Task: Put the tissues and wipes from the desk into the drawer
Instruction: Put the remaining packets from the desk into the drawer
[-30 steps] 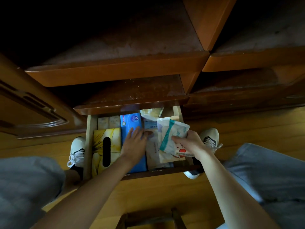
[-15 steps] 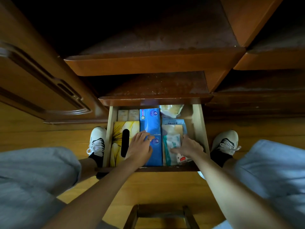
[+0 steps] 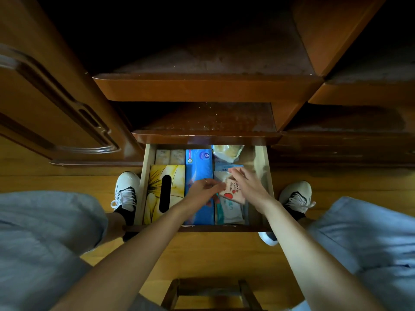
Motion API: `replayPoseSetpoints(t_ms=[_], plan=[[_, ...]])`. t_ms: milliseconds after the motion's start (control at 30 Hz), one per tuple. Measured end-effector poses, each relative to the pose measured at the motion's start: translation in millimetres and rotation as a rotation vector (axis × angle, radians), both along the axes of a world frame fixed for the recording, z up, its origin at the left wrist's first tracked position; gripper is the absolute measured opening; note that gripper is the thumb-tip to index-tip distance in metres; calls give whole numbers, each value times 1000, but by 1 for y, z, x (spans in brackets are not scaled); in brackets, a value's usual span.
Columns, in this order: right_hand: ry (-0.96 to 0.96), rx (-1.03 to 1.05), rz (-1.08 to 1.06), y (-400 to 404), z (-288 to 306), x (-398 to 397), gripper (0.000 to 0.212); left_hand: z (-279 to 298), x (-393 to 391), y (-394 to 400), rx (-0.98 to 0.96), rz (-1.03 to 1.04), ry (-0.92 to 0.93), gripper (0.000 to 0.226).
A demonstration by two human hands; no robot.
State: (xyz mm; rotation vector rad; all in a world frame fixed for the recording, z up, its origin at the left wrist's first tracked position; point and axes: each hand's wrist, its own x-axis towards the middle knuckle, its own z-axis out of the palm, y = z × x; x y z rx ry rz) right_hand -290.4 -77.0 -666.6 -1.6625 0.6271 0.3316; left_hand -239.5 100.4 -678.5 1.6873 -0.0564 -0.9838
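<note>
The open wooden drawer (image 3: 262, 167) sits below the desk edge. Inside lie a yellow tissue box (image 3: 155, 191) on the left, a long blue tissue pack (image 3: 198, 164) in the middle and a white-green wipes pack (image 3: 229, 211) at the right front. A small pink packet with red marks (image 3: 232, 191) is held above the wipes pack. My left hand (image 3: 203, 190) pinches its left edge. My right hand (image 3: 248, 187) grips its right side, fingers spread over the right compartment.
Two small beige packs (image 3: 170, 156) and a yellowish bag (image 3: 226, 151) lie at the drawer's back. A cabinet door (image 3: 56, 113) stands at the left. My shoes (image 3: 125, 189) flank the drawer on the wooden floor. A stool frame (image 3: 211, 292) is below.
The white-green wipes pack now lies in the drawer's right front. My left hand left the blue pack and moved right to join my right hand on the small pink packet.
</note>
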Motion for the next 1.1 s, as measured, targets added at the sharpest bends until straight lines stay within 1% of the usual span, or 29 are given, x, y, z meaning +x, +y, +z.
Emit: replayPoseSetpoints(t_ms=[67,100,167,233,300,367,400,433,500,567,600,633,667,700,733,800,833,867,900,933,967,1000,1100], plan=[[-4,92,17,7,-1,-3,31,3,5,6,-35,71,54,19],[-1,149,20,10,-3,-4,35,4,7,10,-49,95,77,17],[4,209,60,16,-4,-4,47,5,11,18,-64,149,95,17],[6,269,96,23,-2,0,51,4,14,28,-88,256,110,17],[-2,303,102,28,-1,5,40,3,17,37,-85,361,110,16],[-21,232,121,31,-4,8,31,2,19,45,-74,412,79,22],[-35,185,115,33,-7,10,31,2,19,50,-79,412,65,27],[-52,148,72,36,-9,12,34,2,19,55,-90,395,59,32],[-88,127,-83,43,-10,17,41,1,17,62,-102,325,67,42],[-91,184,-200,51,-9,25,54,1,14,66,-84,300,74,45],[-80,236,-223,56,-9,30,62,0,14,68,-71,330,61,44],[-63,284,-221,63,-9,35,65,-1,14,69,-57,377,44,44],[-43,303,-194,72,-9,40,62,-2,15,71,-31,405,24,43],[-20,276,-156,81,-10,45,53,-3,16,73,21,386,-12,42],[4,234,-122,90,-11,50,47,-3,18,77,110,321,-81,38],[45,185,-110,103,-16,65,39,-5,20,88,352,203,-321,34],[64,163,-121,107,-19,75,36,-7,21,95,460,218,-479,33],[84,127,-142,110,-21,86,32,-8,24,104,543,277,-637,31],[109,88,-165,113,-22,98,27,-10,28,113,608,336,-758,30],[138,49,-182,115,-24,109,26,-14,33,123,662,366,-820,31],[165,3,-191,117,-27,121,27,-18,38,133,703,364,-826,34],[184,-40,-196,120,-31,131,29,-22,42,141,730,348,-794,36],[186,-111,-185,131,-46,158,35,-39,46,159,770,346,-638,38]])
